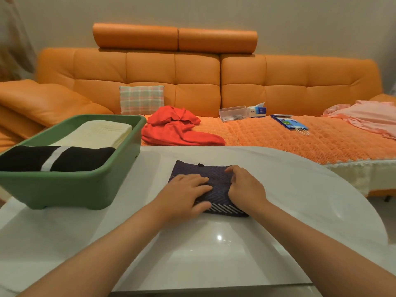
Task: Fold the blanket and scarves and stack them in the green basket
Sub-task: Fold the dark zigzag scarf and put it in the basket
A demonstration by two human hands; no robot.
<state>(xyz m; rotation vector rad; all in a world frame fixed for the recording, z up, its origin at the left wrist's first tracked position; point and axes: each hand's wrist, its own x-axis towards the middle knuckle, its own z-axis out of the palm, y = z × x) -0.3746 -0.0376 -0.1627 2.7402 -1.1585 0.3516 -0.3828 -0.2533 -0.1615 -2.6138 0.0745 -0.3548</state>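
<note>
Green basket [70, 185] sits far left on the white table [214, 249]. It holds a folded cream blanket [100, 133] at the back and a folded black scarf [81, 157] with a white stripe at the front.

Just right of it, the left hand [186, 194] lies flat with straight fingers, pressing down on the navy zigzag scarf [216, 183]. This scarf is folded small on the table, outside the basket. The right hand [244, 189] is on its right half, fingers curled, thumb and fingertips pinching the cloth.

Risks:
- The fold likely springs open if lifted by one side only; both hands should go under it.
- The glossy table may let the cloth slide under the press.
- The basket is already well filled, so a loose drop could land crooked on the black scarf or knock that fold askew.
- The red cloth [177, 129] on the sofa is still unfolded and out of easy reach.

Nothing lies between scarf and basket.

Around, on the orange sofa [278, 78]: plaid cushion [141, 99], clear plastic box [232, 112], tissue box [258, 111], blue paper bag [289, 123], pink cloth [368, 118].
</note>
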